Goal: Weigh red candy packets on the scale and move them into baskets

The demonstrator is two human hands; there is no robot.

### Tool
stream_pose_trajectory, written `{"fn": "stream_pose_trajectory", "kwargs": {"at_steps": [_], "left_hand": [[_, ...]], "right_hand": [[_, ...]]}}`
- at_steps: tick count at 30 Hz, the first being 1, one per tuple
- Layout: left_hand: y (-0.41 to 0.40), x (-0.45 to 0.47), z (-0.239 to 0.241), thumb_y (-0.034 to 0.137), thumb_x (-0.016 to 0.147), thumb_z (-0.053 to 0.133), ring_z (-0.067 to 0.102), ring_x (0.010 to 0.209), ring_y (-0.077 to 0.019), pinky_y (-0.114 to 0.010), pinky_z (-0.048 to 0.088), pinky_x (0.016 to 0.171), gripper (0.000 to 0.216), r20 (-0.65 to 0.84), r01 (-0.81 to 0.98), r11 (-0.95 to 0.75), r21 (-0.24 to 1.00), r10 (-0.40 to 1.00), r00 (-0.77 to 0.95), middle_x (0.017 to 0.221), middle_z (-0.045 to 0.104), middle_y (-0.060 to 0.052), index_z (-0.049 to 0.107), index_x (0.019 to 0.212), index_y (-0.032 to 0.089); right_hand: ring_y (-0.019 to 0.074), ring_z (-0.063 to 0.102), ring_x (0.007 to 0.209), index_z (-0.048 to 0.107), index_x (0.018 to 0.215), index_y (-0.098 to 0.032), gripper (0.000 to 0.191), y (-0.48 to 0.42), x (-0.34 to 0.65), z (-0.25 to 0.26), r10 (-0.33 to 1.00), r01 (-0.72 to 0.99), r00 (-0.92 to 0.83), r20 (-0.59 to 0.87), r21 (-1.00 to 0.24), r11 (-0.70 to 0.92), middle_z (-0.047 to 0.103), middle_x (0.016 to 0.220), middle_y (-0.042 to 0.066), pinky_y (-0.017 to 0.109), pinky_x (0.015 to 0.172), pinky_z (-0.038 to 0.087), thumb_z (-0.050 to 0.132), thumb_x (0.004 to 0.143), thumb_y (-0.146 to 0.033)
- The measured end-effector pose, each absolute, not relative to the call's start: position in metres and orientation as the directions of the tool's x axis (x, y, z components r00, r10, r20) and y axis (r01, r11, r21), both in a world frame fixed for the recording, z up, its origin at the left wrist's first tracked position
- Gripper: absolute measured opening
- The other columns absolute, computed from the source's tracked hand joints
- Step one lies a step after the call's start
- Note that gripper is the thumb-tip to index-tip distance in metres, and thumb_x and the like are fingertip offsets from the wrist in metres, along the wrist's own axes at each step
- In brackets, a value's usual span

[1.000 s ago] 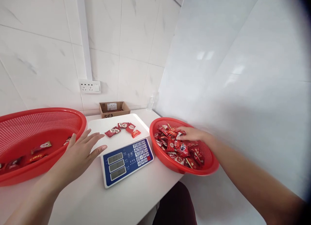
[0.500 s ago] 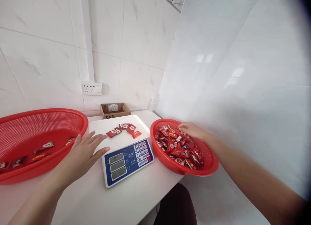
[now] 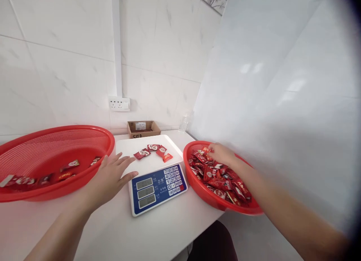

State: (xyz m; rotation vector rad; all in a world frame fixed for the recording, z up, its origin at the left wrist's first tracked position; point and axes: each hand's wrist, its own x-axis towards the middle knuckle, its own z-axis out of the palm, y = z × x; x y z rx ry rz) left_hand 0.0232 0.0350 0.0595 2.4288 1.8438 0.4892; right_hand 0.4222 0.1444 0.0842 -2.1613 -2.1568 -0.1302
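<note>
My left hand (image 3: 109, 178) is held with its fingers spread, between the left red basket (image 3: 108, 140) and a digital scale (image 3: 177, 193), and holds nothing. Several small red wrapped candies (image 3: 142, 154) lie on the scale's white pan. To the right, a red basket (image 3: 201, 199) holds a heap of similar wrapped candies (image 3: 220, 174). My right hand (image 3: 222, 154) reaches in at its far side, fingertips pinched at an orange-red wrapped candy (image 3: 207, 149). The fingers partly cover that candy.
A few wrapped candies (image 3: 66, 174) lie in the left basket. Behind the scale stand a small open cardboard box (image 3: 143, 134) and a clear plastic container (image 3: 184, 122). A wall socket (image 3: 119, 104) is above. The white table (image 3: 118, 231) ends at the right basket, near a wall.
My right fingers have closed at a candy on the heap's far side. The view has swung left, so everything appears farther right. My left hand stays spread beside the scale.
</note>
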Motion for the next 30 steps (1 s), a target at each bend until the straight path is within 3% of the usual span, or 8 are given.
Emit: {"fn": "stream_pose_trajectory", "kwargs": {"at_steps": [5, 10, 14, 18, 21, 24, 30], "left_hand": [[0.035, 0.027, 0.055, 0.061, 0.087, 0.028, 0.021, 0.136, -0.0289, -0.054, 0.015, 0.107, 0.060, 0.162, 0.909, -0.311, 0.277, 0.948, 0.276, 0.140, 0.043, -0.007, 0.043, 0.132, 0.026], [0.033, 0.024, 0.052, 0.062, 0.087, 0.028, 0.020, 0.136, -0.0277, -0.053, 0.013, 0.108, 0.060, 0.167, 0.898, -0.339, 0.279, 0.938, 0.302, 0.139, 0.043, -0.007, 0.043, 0.133, 0.026], [0.029, 0.020, 0.058, 0.063, 0.087, 0.027, 0.020, 0.136, -0.0293, -0.055, 0.013, 0.108, 0.060, 0.181, 0.903, -0.325, 0.280, 0.942, 0.283, 0.140, 0.042, -0.006, 0.042, 0.133, 0.028], [0.029, 0.020, 0.061, 0.063, 0.086, 0.026, 0.017, 0.137, -0.0301, -0.055, 0.014, 0.108, 0.060, 0.189, 0.907, -0.317, 0.278, 0.944, 0.272, 0.142, 0.040, -0.004, 0.040, 0.134, 0.029], [0.030, 0.023, 0.059, 0.063, 0.087, 0.025, 0.017, 0.137, -0.0288, -0.054, 0.015, 0.108, 0.061, 0.161, 0.902, -0.333, 0.276, 0.941, 0.298, 0.142, 0.039, -0.005, 0.037, 0.136, 0.029], [0.031, 0.025, 0.057, 0.063, 0.087, 0.025, 0.017, 0.137, -0.0279, -0.054, 0.014, 0.108, 0.062, 0.148, 0.894, -0.355, 0.274, 0.934, 0.325, 0.143, 0.039, -0.005, 0.036, 0.137, 0.028], [0.030, 0.023, 0.059, 0.062, 0.087, 0.026, 0.017, 0.137, -0.0284, -0.054, 0.014, 0.107, 0.061, 0.157, 0.899, -0.330, 0.286, 0.942, 0.296, 0.142, 0.039, -0.006, 0.038, 0.136, 0.029]], "right_hand": [[0.0198, 0.060, 0.091, 0.061, 0.098, -0.024, 0.023, 0.144, 0.356, 0.104, 0.940, 0.953, -0.264, 0.217, -0.092, 0.288, 0.062, 0.107, 0.005, 0.028, 0.075, 0.042, 0.052, 0.079, -0.032], [0.0191, 0.060, 0.091, 0.063, 0.102, -0.026, 0.027, 0.131, 0.279, 0.103, 0.856, 0.840, -0.486, 0.176, -0.178, 0.513, 0.061, 0.110, 0.003, 0.027, 0.073, 0.043, 0.053, 0.080, -0.038], [0.0209, 0.060, 0.094, 0.062, 0.109, -0.023, 0.037, 0.139, 0.259, 0.103, 0.867, 0.835, -0.459, 0.195, -0.239, 0.496, 0.063, 0.110, 0.006, 0.029, 0.076, 0.044, 0.050, 0.082, -0.045], [0.0203, 0.061, 0.090, 0.064, 0.101, -0.019, 0.035, 0.157, 0.272, 0.105, 0.900, 0.819, -0.355, 0.254, -0.379, 0.430, 0.067, 0.100, 0.007, 0.031, 0.078, 0.045, 0.046, 0.084, -0.044], [0.0182, 0.063, 0.075, 0.063, 0.093, -0.020, 0.037, 0.164, 0.283, 0.105, 0.948, 0.787, -0.278, 0.153, -0.530, 0.317, 0.068, 0.090, 0.006, 0.027, 0.062, 0.049, 0.041, 0.085, -0.048], [0.0163, 0.062, 0.065, 0.062, 0.092, -0.019, 0.037, 0.166, 0.287, 0.103, 0.968, 0.769, -0.241, 0.074, -0.594, 0.237, 0.067, 0.083, 0.006, 0.024, 0.051, 0.048, 0.042, 0.085, -0.050], [0.0160, 0.064, 0.081, 0.057, 0.110, -0.017, 0.033, 0.167, 0.280, 0.097, 0.953, 0.738, -0.280, 0.118, -0.608, 0.292, 0.067, 0.098, 0.007, 0.026, 0.071, 0.050, 0.058, 0.079, -0.029]]}}
